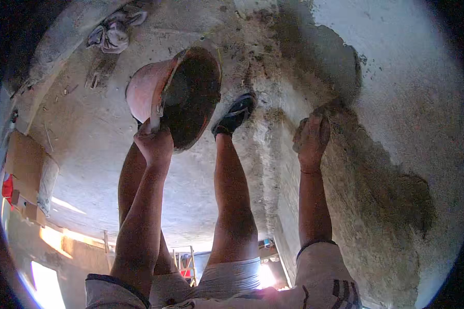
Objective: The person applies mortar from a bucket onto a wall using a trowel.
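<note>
A wide reddish bucket hangs tilted on its side above the floor, its dark mouth turned to the right. My left hand is closed on the near side of its rim, where a pale strip stands up from my fist. What lies inside the bucket is too dark to make out. Over on the right, my right hand is at the wall, fingers bent round a brownish piece mostly hidden by the hand. Around and below this hand the wall is dark and damp-looking, with paler plaster farther right.
A crumpled cloth lies on the floor at the far left. Cardboard leans at the left edge. My shoe stands between bucket and wall, near the stained floor edge. Behind my legs is a ladder-like frame.
</note>
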{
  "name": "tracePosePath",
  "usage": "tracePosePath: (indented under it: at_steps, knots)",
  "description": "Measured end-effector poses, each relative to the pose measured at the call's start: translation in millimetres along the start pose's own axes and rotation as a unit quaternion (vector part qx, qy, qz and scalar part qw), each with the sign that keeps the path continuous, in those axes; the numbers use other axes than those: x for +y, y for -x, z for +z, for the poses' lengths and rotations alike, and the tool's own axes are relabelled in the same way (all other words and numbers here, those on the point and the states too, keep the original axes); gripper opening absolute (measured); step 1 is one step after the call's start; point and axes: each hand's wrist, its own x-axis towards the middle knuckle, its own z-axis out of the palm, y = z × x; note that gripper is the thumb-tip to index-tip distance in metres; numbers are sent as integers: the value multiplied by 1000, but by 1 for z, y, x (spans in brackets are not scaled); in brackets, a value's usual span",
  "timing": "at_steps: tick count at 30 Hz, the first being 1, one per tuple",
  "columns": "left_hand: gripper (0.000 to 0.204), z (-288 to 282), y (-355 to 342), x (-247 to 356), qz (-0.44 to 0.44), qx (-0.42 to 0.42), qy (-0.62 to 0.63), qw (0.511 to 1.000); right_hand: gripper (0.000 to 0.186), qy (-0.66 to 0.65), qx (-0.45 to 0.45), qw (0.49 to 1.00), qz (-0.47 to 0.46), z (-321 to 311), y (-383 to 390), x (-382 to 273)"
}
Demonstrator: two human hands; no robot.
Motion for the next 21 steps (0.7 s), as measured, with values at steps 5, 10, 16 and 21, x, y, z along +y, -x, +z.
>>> tracePosePath:
  at_steps: [5,10,16,21]
  knots:
    - [14,1,1,-1,-30,7,-16,999,19,84,-84,992,39,-11,-6,2]
    - [13,-1,-1,-3,-5,10,-55,998,24,200,-47,978,31,-3,-25,8]
    - [9,0,0,-8,-25,7,-19,999,26,141,7,990,-5,-4,9,0]
    - [8,5,1,-3,4,20,0,1000,25,-72,-33,997,6,-40,-9,49]
